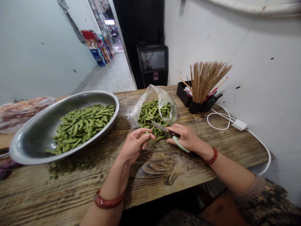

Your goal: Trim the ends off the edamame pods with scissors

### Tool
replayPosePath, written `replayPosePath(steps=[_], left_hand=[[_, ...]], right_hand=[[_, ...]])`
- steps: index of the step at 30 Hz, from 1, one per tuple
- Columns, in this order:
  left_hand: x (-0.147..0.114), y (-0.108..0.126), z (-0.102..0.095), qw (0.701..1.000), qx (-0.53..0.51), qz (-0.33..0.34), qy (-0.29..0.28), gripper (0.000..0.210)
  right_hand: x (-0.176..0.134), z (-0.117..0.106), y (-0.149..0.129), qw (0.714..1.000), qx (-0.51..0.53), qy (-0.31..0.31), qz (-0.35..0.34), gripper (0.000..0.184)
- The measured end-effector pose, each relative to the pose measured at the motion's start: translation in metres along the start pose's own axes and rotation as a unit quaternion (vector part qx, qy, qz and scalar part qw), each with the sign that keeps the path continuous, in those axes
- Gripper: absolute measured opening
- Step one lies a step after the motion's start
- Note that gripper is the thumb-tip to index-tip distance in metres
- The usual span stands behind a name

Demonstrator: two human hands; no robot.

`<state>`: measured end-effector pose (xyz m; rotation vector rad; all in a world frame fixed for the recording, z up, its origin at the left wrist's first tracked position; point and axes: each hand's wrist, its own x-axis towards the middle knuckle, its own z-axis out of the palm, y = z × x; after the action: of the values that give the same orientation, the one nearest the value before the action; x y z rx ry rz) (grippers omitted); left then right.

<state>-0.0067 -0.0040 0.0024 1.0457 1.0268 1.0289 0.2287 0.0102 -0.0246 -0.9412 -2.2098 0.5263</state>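
Between the thumb and fingers of my left hand (137, 142) is a green soybean pod (147, 132), mostly covered by the fingertips. My right hand (184, 136) grips scissors (162, 127) with pale green handles, the blades pointing left toward the pod. Just beyond both hands, a clear plastic bag (169, 99) lies open with many green pods (150, 111) inside and a few spilling out at its mouth. Left of my left hand stands a large metal basin (37, 135), tilted in view, with a heap of pods (82, 125) in it.
Trimmed green bits (70, 163) litter the wooden table (150, 188) beside the basin. A bundle of wooden skewers (207, 80) stands in a black holder (195, 106) at the back right, near a white cable (219, 128). Bagged meat (23, 110) lies far left.
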Motion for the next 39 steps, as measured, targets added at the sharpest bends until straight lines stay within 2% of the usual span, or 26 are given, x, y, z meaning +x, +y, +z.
replayPosePath(steps=[6,10,15,21,29,34,39], left_hand=[[0.0,-0.003,0.004,0.999,0.04,0.003,0.023,0.02],[0.001,-0.004,0.005,0.999,0.019,0.006,0.047,0.023],[0.0,-0.003,0.005,1.0,-0.016,-0.021,0.013,0.033],[-0.001,-0.003,0.007,0.998,0.049,-0.028,-0.001,0.033],[0.001,-0.008,0.006,0.995,0.1,0.017,-0.001,0.023],[0.001,-0.012,0.006,0.992,0.115,0.033,0.026,0.02],[0.0,-0.012,0.011,0.993,0.111,0.049,0.014,0.015]], right_hand=[[0.0,0.001,-0.001,1.0,-0.004,-0.005,-0.001,0.042],[-0.001,0.001,0.0,1.0,-0.005,-0.005,-0.002,0.041],[-0.001,0.002,0.0,1.0,-0.003,-0.006,-0.002,0.042],[0.0,0.003,0.0,1.0,-0.005,-0.01,-0.012,0.042],[0.0,0.003,-0.002,1.0,-0.004,-0.017,-0.025,0.05],[0.001,0.005,-0.005,0.999,-0.011,-0.032,-0.029,0.053],[0.001,0.008,-0.006,0.998,-0.007,-0.038,-0.041,0.06]])
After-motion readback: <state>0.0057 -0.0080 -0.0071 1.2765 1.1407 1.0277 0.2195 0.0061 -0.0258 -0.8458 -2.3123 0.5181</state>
